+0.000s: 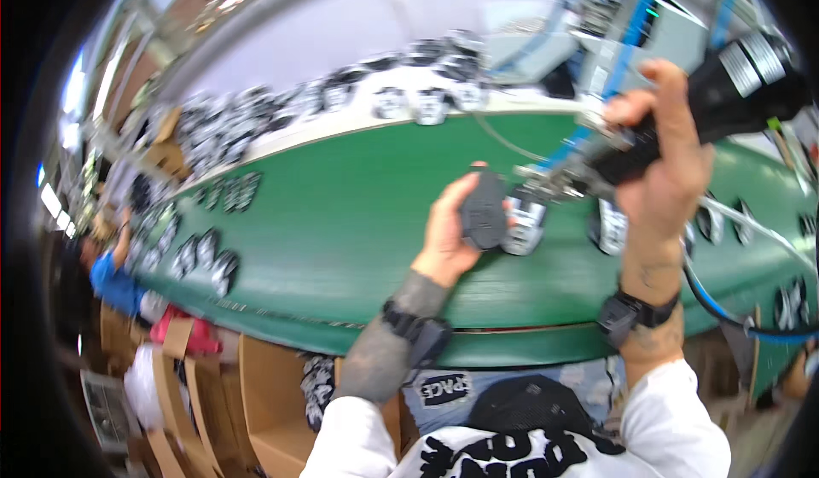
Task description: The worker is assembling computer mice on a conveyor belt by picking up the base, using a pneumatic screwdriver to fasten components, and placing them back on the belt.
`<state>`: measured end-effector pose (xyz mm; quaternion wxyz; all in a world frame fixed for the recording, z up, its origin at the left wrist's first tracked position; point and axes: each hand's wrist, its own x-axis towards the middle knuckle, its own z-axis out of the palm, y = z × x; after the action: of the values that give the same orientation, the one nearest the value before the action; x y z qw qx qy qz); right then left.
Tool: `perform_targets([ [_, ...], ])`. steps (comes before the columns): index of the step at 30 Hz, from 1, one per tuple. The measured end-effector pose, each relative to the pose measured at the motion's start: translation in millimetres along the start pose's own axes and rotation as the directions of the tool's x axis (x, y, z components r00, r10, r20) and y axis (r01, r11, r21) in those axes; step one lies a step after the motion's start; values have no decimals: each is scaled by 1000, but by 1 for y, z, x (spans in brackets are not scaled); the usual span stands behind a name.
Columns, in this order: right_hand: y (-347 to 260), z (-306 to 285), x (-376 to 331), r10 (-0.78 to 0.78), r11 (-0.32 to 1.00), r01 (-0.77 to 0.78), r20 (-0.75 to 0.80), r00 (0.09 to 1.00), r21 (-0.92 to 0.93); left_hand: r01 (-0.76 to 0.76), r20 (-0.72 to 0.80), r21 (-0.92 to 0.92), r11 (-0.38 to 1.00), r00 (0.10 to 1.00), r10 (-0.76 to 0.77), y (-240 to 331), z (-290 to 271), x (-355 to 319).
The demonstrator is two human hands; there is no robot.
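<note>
My left hand (445, 235) is closed on a dark grey, flat, rounded housing (484, 211), held over the green belt. Right beside that housing is a black-and-white rounded part (523, 226), near my left fingertips; whether they touch it, I cannot tell. My right hand (668, 149) is raised and wrapped around a black power screwdriver (746, 85), its body slanting up to the right. The tool's metal front end (567, 179) points left, just above the black-and-white part. Motion blurs the tip, so contact is unclear.
More black-and-white parts lie on the green belt (358, 179), among them one part (610, 226) below the tool. Piled parts (239, 124) line the white ledge behind. Blue hoses (633, 30) hang at the right. Cardboard boxes (273, 393) stand below; a person in blue (117, 277) is far left.
</note>
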<state>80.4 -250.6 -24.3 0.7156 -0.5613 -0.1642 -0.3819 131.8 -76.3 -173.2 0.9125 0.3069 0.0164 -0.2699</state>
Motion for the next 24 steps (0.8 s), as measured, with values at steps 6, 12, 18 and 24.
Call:
perform_targets([
  [6, 3, -17, 5, -103, 992, 106, -39, 994, 75, -5, 102, 15, 1000, 995, 3, -16, 20, -11],
  [12, -3, -18, 2, -125, 989, 128, -40, 991, 74, 11, 162, -20, 1000, 987, -7, -21, 20, -13],
  [18, 0, -15, -1, -95, 992, 96, -19, 995, 84, -10, 162, -34, 999, 987, 15, -20, 22, -18],
  [24, -6, -15, 2, -64, 991, 65, -16, 998, 116, -151, -54, 159, 976, 985, 161, -15, 16, -11],
])
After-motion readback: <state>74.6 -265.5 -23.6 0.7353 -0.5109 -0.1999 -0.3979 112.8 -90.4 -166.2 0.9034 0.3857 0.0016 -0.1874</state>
